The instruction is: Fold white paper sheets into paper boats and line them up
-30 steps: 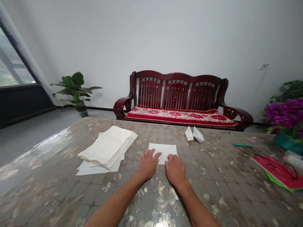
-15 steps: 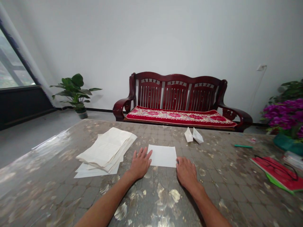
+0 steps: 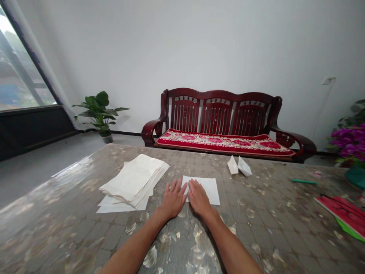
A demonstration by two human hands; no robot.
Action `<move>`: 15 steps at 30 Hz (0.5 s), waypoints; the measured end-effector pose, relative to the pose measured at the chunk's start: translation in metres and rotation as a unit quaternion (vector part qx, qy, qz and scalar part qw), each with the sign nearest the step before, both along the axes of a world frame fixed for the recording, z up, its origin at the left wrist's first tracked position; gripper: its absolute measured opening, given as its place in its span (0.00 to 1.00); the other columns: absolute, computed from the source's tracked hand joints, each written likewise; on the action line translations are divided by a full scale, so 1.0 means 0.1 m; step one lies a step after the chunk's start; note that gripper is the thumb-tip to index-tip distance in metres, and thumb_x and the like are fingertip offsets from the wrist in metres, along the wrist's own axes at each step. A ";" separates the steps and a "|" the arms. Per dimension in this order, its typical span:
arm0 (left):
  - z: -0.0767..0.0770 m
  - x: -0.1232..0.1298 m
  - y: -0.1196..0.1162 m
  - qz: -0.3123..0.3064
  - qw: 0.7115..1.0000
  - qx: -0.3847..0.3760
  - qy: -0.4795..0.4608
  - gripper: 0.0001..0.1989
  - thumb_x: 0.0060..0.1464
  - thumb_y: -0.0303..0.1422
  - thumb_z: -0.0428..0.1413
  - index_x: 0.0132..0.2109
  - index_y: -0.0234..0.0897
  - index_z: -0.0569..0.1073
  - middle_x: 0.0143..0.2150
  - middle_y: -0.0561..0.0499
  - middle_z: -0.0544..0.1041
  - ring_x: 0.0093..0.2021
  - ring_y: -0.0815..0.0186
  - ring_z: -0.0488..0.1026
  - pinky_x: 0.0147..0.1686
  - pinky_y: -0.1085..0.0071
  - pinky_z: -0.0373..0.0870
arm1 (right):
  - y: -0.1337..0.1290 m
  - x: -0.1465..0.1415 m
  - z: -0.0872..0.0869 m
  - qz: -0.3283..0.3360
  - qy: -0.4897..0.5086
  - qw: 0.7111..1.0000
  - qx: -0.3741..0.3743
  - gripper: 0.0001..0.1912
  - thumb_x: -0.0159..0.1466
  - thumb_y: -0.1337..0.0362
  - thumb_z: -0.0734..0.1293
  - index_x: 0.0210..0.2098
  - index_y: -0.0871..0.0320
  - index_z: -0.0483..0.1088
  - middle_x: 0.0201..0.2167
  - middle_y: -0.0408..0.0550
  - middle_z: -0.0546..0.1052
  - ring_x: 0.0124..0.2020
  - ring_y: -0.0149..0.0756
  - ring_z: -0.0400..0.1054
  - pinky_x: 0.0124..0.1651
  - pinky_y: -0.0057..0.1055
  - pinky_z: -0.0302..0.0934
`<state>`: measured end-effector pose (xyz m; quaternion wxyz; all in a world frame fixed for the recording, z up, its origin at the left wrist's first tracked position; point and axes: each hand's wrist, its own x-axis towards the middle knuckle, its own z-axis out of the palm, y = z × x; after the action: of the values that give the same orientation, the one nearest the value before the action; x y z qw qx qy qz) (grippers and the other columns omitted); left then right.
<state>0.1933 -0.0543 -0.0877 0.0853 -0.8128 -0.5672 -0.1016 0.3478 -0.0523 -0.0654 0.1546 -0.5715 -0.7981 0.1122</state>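
Observation:
A white rectangular sheet of paper (image 3: 211, 190) lies flat on the patterned tabletop in front of me. My left hand (image 3: 173, 198) rests at its left edge, fingers spread, the thumb side touching the paper. My right hand (image 3: 198, 196) lies flat on the left part of the sheet, fingers stretched forward and close to my left thumb. Part of the paper is hidden beneath it. To the left is a stack of paper sheets (image 3: 137, 175). Beyond the sheet, to the right, stand two folded white paper pieces (image 3: 233, 166) side by side.
On the table's right (image 3: 256, 236) are a green pen (image 3: 304, 181) and a red booklet (image 3: 342, 213) with dark-framed glasses on it. Purple flowers (image 3: 349, 142) stand at the right edge. Past the table are a wooden bench (image 3: 216, 114) and a potted plant (image 3: 99, 110).
My right hand has moved left from the paper's right edge onto its left part, beside my left hand. The left hand stays at the left edge. The whole view has shifted slightly.

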 end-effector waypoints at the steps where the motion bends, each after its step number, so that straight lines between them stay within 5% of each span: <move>1: 0.00 0.00 0.00 0.000 1.000 0.000 0.000 0.25 0.65 0.39 0.45 0.67 0.48 0.60 0.70 0.44 0.58 0.69 0.49 0.55 0.64 0.43 0.52 | 0.01 0.02 -0.01 -0.004 -0.017 1.000 -0.010 0.29 0.70 0.62 0.49 0.67 0.65 0.55 0.69 0.54 0.55 0.70 0.41 0.45 0.70 0.42 0.41; 10: 0.02 -0.02 0.00 0.003 1.000 -0.018 0.000 0.25 0.64 0.37 0.46 0.67 0.44 0.61 0.70 0.44 0.59 0.69 0.49 0.55 0.64 0.44 0.52 | 0.04 0.56 0.01 -0.083 -0.101 0.991 -0.015 0.32 0.70 0.57 0.51 0.69 0.66 0.51 0.71 0.55 0.50 0.71 0.45 0.42 0.71 0.43 0.35; 15: 0.18 0.33 0.02 0.036 0.999 -0.013 -0.024 0.26 0.62 0.33 0.47 0.66 0.32 0.62 0.70 0.36 0.56 0.70 0.49 0.51 0.66 0.47 0.50 | 0.03 0.60 0.00 -0.094 -0.103 0.990 0.000 0.31 0.69 0.58 0.52 0.69 0.64 0.53 0.70 0.55 0.51 0.71 0.44 0.42 0.70 0.45 0.35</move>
<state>0.2262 -0.0523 -0.0697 0.0646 -0.7905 -0.5991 -0.1101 0.4077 -0.0490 -0.0657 0.0816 -0.6529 -0.7521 0.0380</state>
